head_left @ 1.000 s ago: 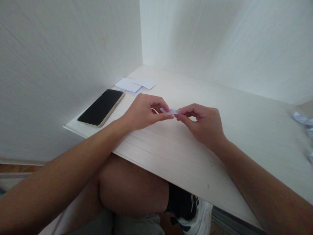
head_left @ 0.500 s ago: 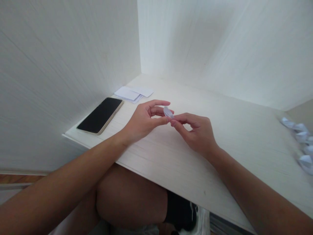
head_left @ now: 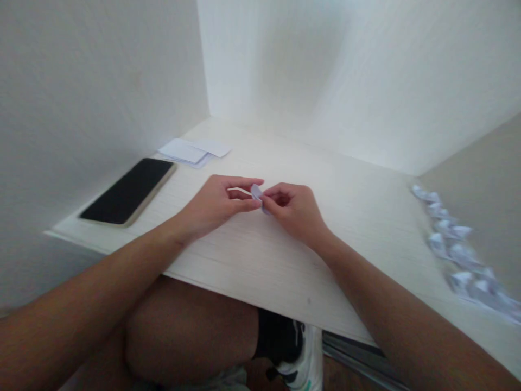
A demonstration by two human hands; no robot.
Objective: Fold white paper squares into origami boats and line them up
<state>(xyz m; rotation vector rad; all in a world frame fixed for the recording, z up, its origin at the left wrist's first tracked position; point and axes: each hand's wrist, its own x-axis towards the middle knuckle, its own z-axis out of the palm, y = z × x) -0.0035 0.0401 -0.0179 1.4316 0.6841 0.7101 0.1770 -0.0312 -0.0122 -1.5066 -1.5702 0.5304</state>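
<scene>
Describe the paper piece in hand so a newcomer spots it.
Find the white tabletop, then the left hand and right hand close together over it. Between them is a small white paper piece. Unlike the flat sheets behind the phone and the paper shapes on the right, it is held.

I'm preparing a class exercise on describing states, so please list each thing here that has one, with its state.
Small paper piece: bent, held; exact folds unclear.
Right hand: pinching the small paper piece.
Left hand: fingers parted around the paper; grip unclear.
Phone: face up, screen dark.
Paper sheets: flat, overlapping.
White paper pieces: folded or crumpled, grouped; blurred.
</scene>
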